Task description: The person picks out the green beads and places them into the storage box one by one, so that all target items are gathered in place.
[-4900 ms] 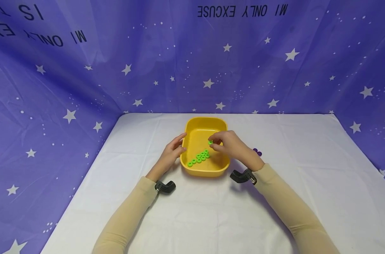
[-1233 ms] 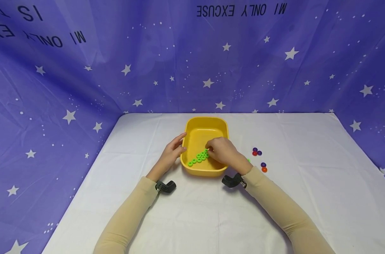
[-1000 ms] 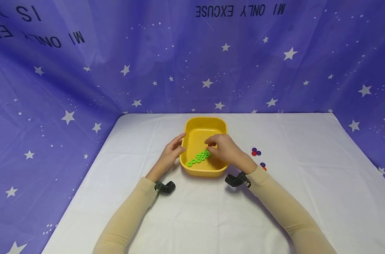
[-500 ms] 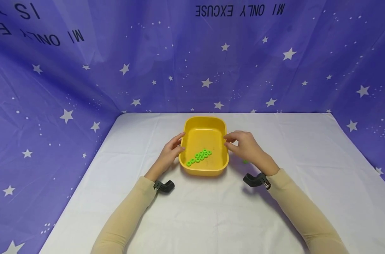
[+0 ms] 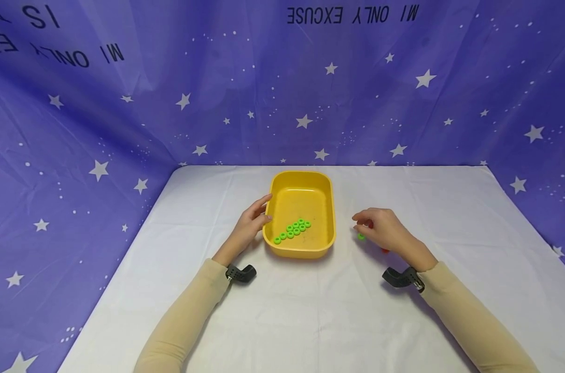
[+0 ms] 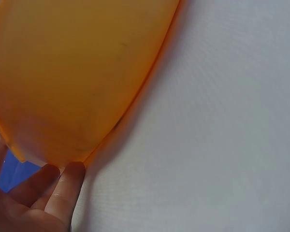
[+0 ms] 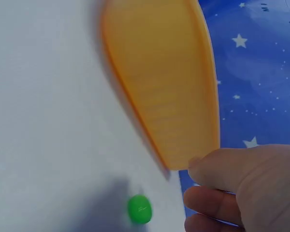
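My left hand (image 5: 249, 226) rests against the left side of a yellow plastic tub (image 5: 298, 253), fingertips at its rim, fingers relaxed. The left wrist view shows those fingertips (image 6: 72, 169) touching the tub's wall. Inside the tub, several green ring-shaped beads (image 5: 290, 234) lie in two slanting rows. Right of the tub, my right hand (image 5: 386, 228) hovers low over the white cloth, thumb and fingers loosely bent with a gap between them. One green bead (image 5: 361, 237) sits just below its fingertips. A red bead (image 5: 385, 250) peeks out under the hand, which hides other beads.
White cloth (image 5: 282, 321) covers the table. A purple star-printed curtain (image 5: 245, 103) closes off the back and both sides. Black camera mounts (image 5: 241, 274) stick out from both wrists, above the cloth.
My right hand set a green bead at the upper end of the rows, let it go, then moved right, out of the tub to the loose beads. The left hand stayed put.
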Motion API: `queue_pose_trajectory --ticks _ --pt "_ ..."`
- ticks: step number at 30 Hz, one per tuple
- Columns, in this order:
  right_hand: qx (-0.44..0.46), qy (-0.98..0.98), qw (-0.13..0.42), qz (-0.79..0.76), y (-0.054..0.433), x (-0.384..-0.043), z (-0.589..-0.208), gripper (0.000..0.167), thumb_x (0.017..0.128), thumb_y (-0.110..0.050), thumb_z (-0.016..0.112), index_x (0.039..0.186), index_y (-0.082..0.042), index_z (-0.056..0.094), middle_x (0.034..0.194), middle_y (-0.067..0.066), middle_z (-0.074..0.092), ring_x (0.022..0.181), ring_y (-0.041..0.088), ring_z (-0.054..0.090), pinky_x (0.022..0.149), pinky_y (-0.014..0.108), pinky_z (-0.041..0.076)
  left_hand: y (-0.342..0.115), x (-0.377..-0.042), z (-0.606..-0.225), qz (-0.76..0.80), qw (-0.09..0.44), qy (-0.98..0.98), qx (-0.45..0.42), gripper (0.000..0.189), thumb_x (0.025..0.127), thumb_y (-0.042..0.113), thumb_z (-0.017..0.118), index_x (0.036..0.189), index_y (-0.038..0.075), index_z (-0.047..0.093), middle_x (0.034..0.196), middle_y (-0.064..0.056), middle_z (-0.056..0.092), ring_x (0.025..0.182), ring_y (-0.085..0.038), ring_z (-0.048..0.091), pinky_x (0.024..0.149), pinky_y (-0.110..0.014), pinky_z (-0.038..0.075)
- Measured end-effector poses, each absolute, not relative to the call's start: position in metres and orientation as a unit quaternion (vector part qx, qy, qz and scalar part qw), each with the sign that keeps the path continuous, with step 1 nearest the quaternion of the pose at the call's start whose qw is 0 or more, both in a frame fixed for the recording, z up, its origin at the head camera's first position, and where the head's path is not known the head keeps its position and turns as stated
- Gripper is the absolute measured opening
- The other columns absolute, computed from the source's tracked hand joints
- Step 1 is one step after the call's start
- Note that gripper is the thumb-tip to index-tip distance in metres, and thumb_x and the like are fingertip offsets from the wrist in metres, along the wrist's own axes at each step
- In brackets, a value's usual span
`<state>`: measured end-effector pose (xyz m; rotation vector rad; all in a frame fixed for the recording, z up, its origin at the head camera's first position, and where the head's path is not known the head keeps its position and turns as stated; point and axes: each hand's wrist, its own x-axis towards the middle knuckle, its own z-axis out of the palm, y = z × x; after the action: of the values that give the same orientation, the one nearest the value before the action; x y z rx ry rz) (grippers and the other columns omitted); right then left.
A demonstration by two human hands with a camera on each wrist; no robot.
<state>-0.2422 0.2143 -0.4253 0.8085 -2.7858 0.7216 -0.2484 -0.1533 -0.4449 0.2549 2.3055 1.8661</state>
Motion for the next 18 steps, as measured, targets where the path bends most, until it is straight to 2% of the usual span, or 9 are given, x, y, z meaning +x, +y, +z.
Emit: queue_pose_trajectory --ticks 6,10,14,18 --pt "0.271 -0.932 0.058 0.236 0.224 -0.24 -0.436 0.022 0.084 -0.005 0.073 0.104 0.001 0.077 0.091 0.01 0.077 0.079 0.019 0.067 0.073 0.036 0.056 -0.156 -0.258 -0.463 0.626 0.074 0.772 0.087 0.066 0.097 0.011 0.054 0.16 0.021 0.036 0.159 -0.019 0.044 0.141 -0.036 0.049 0.092 -0.03 0.049" --pt "0.262 -0.936 0.03 0.234 0.228 -0.239 -0.44 0.023 0.083 -0.006 0.077 0.104 0.001 0.077 0.093 0.009 0.076 0.081 0.017 0.066 0.074 0.033 0.056 -0.155 -0.258 -0.465 0.629 0.066 0.769 0.089 0.065 0.097 0.013 0.055 0.159 0.026 0.038 0.158 -0.017 0.045 0.14 -0.035 0.05 0.093 -0.031 0.05" --pt "0.257 -0.938 0.005 0.233 0.228 -0.238 -0.441 0.023 0.082 -0.008 0.08 0.103 -0.001 0.078 0.092 0.006 0.075 0.081 0.014 0.064 0.073 0.028 0.055 -0.155 -0.257 -0.464 0.629 0.063 0.769 0.091 0.064 0.096 0.014 0.056 0.157 0.027 0.041 0.157 -0.016 0.047 0.139 -0.034 0.051 0.095 -0.033 0.051" --pt "0.256 -0.939 0.002 0.23 0.228 -0.238 -0.443 0.02 0.082 -0.006 0.079 0.102 -0.002 0.078 0.09 0.005 0.074 0.079 0.013 0.063 0.072 0.028 0.054 -0.156 -0.257 -0.464 0.629 0.061 0.769 0.094 0.064 0.095 0.015 0.055 0.157 0.026 0.041 0.157 -0.016 0.047 0.139 -0.034 0.052 0.099 -0.037 0.052"
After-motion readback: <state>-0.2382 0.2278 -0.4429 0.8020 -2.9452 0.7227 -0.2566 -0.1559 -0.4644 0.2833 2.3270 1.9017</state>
